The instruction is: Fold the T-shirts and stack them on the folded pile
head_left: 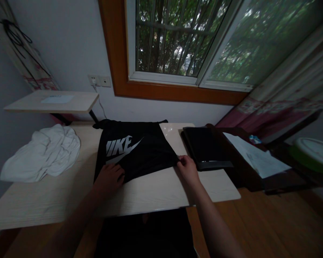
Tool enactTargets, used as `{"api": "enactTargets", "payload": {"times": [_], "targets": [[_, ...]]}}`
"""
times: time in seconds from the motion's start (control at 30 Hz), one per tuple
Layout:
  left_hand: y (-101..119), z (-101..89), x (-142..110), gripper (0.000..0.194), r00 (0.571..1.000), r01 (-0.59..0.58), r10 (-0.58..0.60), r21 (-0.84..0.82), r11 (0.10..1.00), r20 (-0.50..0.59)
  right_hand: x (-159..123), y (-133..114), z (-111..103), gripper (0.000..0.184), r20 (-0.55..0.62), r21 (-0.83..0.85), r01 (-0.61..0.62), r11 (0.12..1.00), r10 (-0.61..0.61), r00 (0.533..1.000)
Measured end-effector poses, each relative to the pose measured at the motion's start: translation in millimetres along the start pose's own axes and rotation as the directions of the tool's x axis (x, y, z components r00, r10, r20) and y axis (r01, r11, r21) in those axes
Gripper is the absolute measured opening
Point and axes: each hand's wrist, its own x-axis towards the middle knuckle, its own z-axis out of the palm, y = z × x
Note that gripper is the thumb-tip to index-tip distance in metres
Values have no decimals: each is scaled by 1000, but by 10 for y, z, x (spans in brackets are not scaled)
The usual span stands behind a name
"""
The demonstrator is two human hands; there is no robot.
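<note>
A black T-shirt (148,143) with a white NIKE print lies spread on the pale wooden desk (148,199). Its far left corner is bunched, and its near edge slants up towards the right. My right hand (187,167) pinches the near right corner between thumb and fingertips. At the near left part, just below the print, my left hand (110,178) rests on the cloth with its fingers curled in on it. The fold under the left fingers is partly hidden.
A crumpled white cloth (44,152) lies at the left, below a small raised shelf (80,104). On the right are a black laptop-like item (207,145), papers (254,154) on a dark surface, and a green tub with a whitish lid (312,157). A window stands behind.
</note>
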Motion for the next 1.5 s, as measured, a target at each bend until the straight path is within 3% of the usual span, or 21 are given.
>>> {"api": "enactTargets", "payload": {"times": [0.1, 0.27, 0.43, 0.57, 0.7, 0.8, 0.97, 1.1, 1.2, 1.3, 1.4, 1.5], "targets": [[-68, -9, -26, 19, 990, 105, -118, -162, 981, -75, 0, -104, -34, 13, -13, -71, 65, 995, -66, 998], [-112, -105, -148, 28, 915, 269, -369, -438, 858, -161, 14, -477, -59, 24, 21, -83, 171, 982, -170, 985], [-62, -190, -228, 29, 866, 319, -456, -476, 819, -204, -36, -871, 181, 50, 249, -122, 379, 917, -341, 906], [-122, -212, -263, 32, 838, 339, -480, -443, 830, -258, -47, -1004, 367, 48, 347, -234, 447, 863, -356, 868], [-224, -235, -314, 37, 854, 345, -466, -418, 840, -231, 17, -911, 323, 34, 338, -293, 446, 846, -345, 876], [-291, -252, -371, 41, 887, 327, -425, -403, 855, -182, 49, -739, 196, 36, 316, -321, 431, 843, -333, 888], [-354, -234, -481, 46, 951, 293, -308, -306, 906, 1, 36, -457, -29, 31, 287, -347, 365, 864, -273, 918], [-367, -144, -547, 54, 975, 215, -193, -230, 949, 111, 30, -319, -181, 23, 235, -304, 280, 910, -213, 948], [-383, -81, -570, 33, 992, 118, -110, -162, 980, 55, 15, -303, -240, 20, 221, -261, 290, 921, -235, 947], [-369, -89, -556, 19, 996, 27, -36, -98, 995, -85, -34, -386, -220, 17, 263, -190, 396, 899, -342, 902], [-275, -167, -510, 15, 969, 9, -29, -81, 997, -243, -110, -545, -116, 18, 326, -120, 484, 867, -426, 844], [-124, -246, -465, 16, 940, 19, -61, -127, 992, -337, -202, -749, 55, 35, 385, -113, 530, 840, -455, 803]]}}
